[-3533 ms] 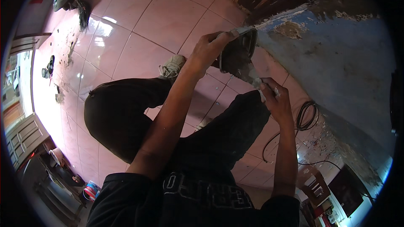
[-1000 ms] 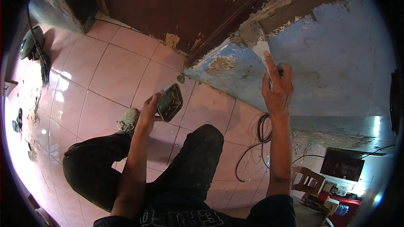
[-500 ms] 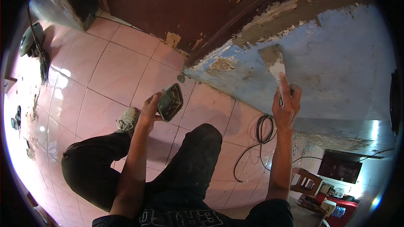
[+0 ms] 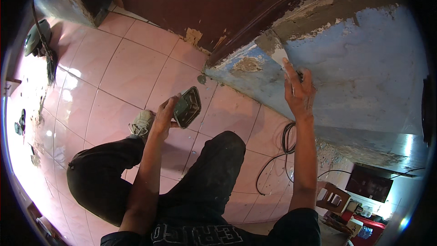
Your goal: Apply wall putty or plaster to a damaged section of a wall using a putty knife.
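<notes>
Grey paste dulls the blade of the scraper (image 4: 274, 49), gripped in the right hand (image 4: 300, 89), index finger laid out along the tool. Handle mostly hidden by that hand; the other fingers curl round it, their exact hold hard to make out. Blade lies ahead and a little left of the hand, at the near end of a rough grey strip (image 4: 314, 22) on the blue wall (image 4: 359, 68), close to the brown door frame (image 4: 241, 36). Cannot tell how firmly its edge presses.

Left hand (image 4: 164, 117) is closed on the side of a small dark tray (image 4: 187, 108), tipped, its mouth facing up and to the right of the hand. Fingers cover part of the rim; residue inside, depth unclear in the shadow. Shoe (image 4: 141, 124) just left of this hand, partly covered by trouser leg. Coiled black cable (image 4: 287, 139) below and left of the right hand, partly behind the forearm. Strip's far end, well beyond the right hand, runs into the dark lens rim.

Half a second ago the scraper stood farther right, over bare blue wall; now back at the strip's end. Tray remains in the left hand.
</notes>
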Motion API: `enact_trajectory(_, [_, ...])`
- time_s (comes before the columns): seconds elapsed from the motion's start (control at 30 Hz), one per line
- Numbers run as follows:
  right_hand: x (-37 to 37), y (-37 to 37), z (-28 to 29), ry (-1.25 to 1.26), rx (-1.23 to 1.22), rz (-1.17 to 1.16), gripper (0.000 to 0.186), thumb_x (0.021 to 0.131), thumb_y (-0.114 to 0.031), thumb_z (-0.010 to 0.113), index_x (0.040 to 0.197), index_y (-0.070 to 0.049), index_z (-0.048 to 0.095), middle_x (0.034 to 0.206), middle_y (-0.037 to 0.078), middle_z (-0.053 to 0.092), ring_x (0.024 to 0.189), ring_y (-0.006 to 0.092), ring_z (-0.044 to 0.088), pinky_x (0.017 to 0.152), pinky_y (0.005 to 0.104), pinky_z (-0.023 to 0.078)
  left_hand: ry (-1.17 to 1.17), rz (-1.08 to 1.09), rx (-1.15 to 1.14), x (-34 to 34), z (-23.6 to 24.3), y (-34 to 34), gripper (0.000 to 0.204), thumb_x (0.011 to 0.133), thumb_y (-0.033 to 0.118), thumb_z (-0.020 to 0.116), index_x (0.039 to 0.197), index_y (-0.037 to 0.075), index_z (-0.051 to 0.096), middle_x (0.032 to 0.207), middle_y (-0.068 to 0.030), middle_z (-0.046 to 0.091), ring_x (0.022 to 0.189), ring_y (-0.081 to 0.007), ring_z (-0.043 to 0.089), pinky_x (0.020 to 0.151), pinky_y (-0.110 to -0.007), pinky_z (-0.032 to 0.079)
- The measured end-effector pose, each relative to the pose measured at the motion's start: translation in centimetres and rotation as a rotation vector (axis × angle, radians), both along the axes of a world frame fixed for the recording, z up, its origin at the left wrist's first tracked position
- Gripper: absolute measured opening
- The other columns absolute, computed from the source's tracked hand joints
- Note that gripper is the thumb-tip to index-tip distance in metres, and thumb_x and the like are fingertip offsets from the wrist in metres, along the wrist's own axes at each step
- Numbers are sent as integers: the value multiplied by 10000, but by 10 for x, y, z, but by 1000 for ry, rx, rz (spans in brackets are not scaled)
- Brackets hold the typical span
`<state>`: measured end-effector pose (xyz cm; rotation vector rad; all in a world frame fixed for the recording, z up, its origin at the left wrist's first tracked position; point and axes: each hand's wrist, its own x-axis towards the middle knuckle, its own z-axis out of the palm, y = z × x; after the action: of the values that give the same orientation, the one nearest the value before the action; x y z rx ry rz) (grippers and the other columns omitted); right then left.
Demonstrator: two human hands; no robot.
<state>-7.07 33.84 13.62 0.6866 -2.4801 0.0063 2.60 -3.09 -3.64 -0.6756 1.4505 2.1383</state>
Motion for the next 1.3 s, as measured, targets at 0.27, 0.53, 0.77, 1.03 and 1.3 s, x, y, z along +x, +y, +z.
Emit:
enact_trajectory(0.27, [26, 23, -1, -64, 42, -76, 636, 882, 56, 725, 1423, -272, 663, 1075, 139, 561, 750, 279, 617, 613, 395, 517, 21, 3, 2, 0, 5, 0, 707, 1005, 605, 529, 1444, 51, 565, 1314, -144, 657, 1028, -236, 725, 695, -373, 631])
enact_trajectory(0.53, [46, -12, -13, -58, -68, -109, 602, 893, 22, 733, 1422, -257, 668, 1090, 132, 548, 755, 278, 623, 629, 387, 530, -2, -17, -62, -1, 10, 5, 721, 980, 631, 548, 1395, 44, 603, 1193, -149, 688, 985, -231, 721, 736, -398, 636])
enact_trajectory(0.77, [38, -40, -8, -19, -43, -192, 684, 866, 8, 711, 1484, -265, 606, 1070, 113, 518, 785, 247, 622, 591, 376, 547, 13, -34, -18, -2, 2, 9, 750, 968, 641, 564, 1411, 36, 587, 1176, -158, 688, 942, -219, 723, 698, -380, 637])
enact_trajectory(1.03, [43, -54, 7, -67, -48, -222, 716, 886, 42, 690, 1525, -250, 554, 1041, 118, 485, 773, 264, 616, 590, 390, 544, 19, -80, 1, -1, -6, 4, 751, 1003, 620, 518, 1481, 41, 519, 1339, -149, 631, 1086, -245, 710, 764, -410, 643])
enact_trajectory(1.3, [71, -29, 5, -92, -96, -252, 702, 870, 65, 693, 1507, -206, 576, 1037, 111, 475, 769, 258, 601, 587, 421, 527, 8, 6, -22, -1, 2, 7, 721, 990, 600, 543, 1418, 22, 574, 1120, -150, 694, 795, -203, 710, 680, -367, 627])
